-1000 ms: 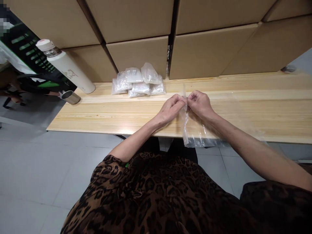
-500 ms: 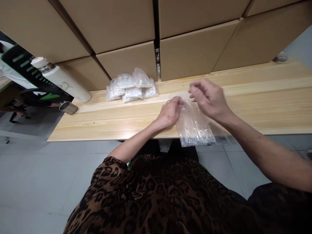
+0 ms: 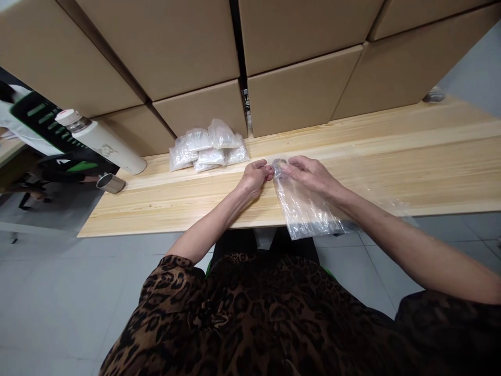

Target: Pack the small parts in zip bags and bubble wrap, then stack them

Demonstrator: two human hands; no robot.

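Note:
A clear plastic bag (image 3: pixel 309 211) lies at the table's near edge, its lower end hanging over. My right hand (image 3: pixel 313 173) is closed on the upper end of this bag, thumb and fingers pinching the film. At the upper left corner of the bag, my left hand (image 3: pixel 256 176) has its fingers curled against the edge. A small greyish bunched part (image 3: pixel 279 164) shows between the hands; whether it is gathered film or something inside, I cannot tell. Beneath my right forearm, more clear film (image 3: pixel 395 208) spreads to the right.
Several filled clear packets (image 3: pixel 211 149) are piled behind my left hand. At the left stand a white flask (image 3: pixel 109 143) and a metal cup (image 3: pixel 110 183). Stacked cardboard boxes (image 3: pixel 293 99) line the back of the wooden table (image 3: pixel 176 203). Another person (image 3: pixel 29 125) is at the far left.
My right hand has come down and left from above the bag and now grips its upper end. My left hand has shifted slightly left and turned, its fingers curled at the bag's corner.

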